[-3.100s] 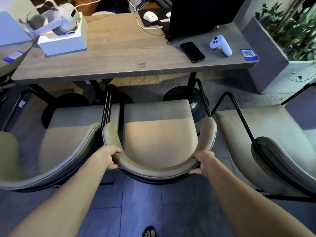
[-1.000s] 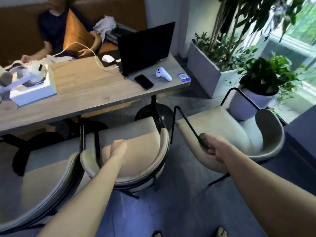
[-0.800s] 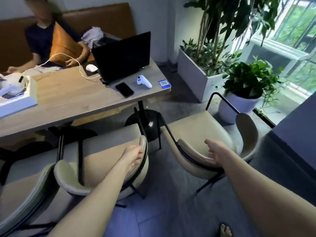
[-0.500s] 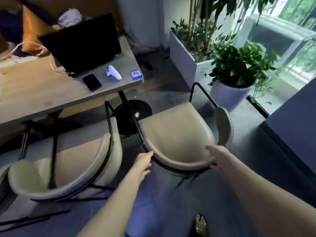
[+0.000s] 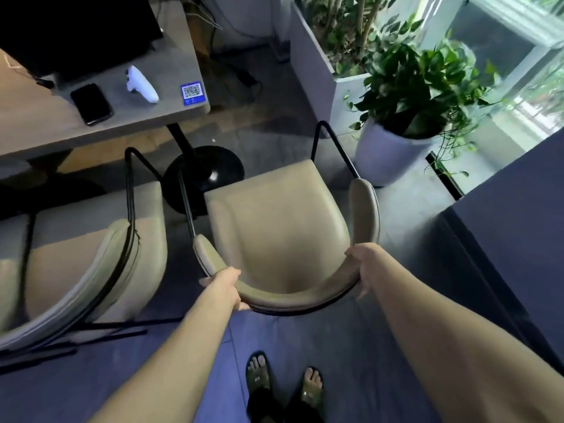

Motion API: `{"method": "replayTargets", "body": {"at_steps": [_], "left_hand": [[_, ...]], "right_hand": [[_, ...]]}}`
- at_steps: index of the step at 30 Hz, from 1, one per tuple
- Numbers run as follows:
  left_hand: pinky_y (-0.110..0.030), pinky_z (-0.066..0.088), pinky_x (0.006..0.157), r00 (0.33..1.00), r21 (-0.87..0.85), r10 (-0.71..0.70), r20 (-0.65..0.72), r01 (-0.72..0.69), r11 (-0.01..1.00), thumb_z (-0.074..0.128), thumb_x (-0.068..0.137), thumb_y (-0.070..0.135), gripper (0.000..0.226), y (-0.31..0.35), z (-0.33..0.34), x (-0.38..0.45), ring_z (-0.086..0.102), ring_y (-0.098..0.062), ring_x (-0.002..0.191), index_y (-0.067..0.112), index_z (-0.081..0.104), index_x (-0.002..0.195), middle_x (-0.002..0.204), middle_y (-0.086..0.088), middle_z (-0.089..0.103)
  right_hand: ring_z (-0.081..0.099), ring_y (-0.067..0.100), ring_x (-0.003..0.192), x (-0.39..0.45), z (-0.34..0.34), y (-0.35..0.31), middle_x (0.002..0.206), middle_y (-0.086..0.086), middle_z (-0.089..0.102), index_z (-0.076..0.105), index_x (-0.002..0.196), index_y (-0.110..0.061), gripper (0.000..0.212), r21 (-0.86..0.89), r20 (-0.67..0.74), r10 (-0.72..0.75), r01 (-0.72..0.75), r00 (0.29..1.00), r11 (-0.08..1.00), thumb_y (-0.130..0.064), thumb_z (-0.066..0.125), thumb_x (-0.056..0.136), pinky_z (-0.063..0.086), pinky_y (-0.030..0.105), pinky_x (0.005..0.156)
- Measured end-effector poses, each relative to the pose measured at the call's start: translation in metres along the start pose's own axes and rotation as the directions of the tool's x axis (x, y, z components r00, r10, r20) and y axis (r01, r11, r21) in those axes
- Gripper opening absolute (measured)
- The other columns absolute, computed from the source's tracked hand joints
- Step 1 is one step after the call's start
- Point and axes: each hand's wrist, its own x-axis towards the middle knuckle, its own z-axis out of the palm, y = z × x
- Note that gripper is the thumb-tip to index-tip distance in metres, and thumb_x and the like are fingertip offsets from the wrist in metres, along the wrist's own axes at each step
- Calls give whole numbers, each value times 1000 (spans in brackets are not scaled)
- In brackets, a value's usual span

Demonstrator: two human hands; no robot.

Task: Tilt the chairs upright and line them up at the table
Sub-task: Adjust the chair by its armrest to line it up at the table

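Observation:
A beige padded chair (image 5: 274,227) with a black metal frame stands in front of me, right of the table's corner and turned a little away from it. My left hand (image 5: 227,283) grips the left end of its curved backrest. My right hand (image 5: 364,265) grips the right end. A second beige chair (image 5: 88,257) stands to the left, its seat toward the wooden table (image 5: 39,123). The table's black round base (image 5: 204,172) lies between the two chairs' front legs.
On the table lie a black phone (image 5: 90,103), a white controller (image 5: 141,84), a blue QR card (image 5: 192,92) and a dark laptop (image 5: 76,29). A potted plant (image 5: 393,151) and a white planter box (image 5: 320,68) stand right of the chair. A dark wall (image 5: 512,233) closes the right side.
I have turned from the middle chair to the right-hand chair. Both hands have closed on its backrest ends, and the chair now faces more squarely away from me.

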Motion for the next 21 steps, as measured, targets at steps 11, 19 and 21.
{"method": "replayTargets", "body": {"at_steps": [11, 19, 21], "left_hand": [[-62, 43, 96, 998, -23, -45, 41, 46, 999, 50, 95, 0, 14, 14, -14, -9, 51, -37, 125, 3, 47, 109, 134, -18, 54], [-60, 43, 96, 1000, -42, 9, 6, -9, 999, 51, 95, -1, 17, 47, -43, 9, 47, -36, 128, -2, 50, 111, 138, -19, 50], [-60, 43, 96, 1000, -54, -5, -2, 5, 999, 52, 94, -1, 9, 59, -51, 16, 48, -35, 128, -4, 47, 88, 133, -19, 53]], "right_hand": [[45, 58, 120, -62, 20, -17, 77, 24, 39, 37, 89, 15, 20, -44, -32, 55, -56, 998, 997, 0, 48, 97, 41, 64, 98], [42, 52, 129, -83, 64, -36, 119, 28, 47, 42, 119, 14, 24, 14, 35, 26, -26, 999, 1000, 0, 46, 100, 38, 55, 106], [44, 51, 127, -84, 73, -43, 120, 29, 51, 44, 112, 20, 22, -18, 42, 14, -13, 999, 1000, 2, 48, 98, 39, 52, 106]]}}
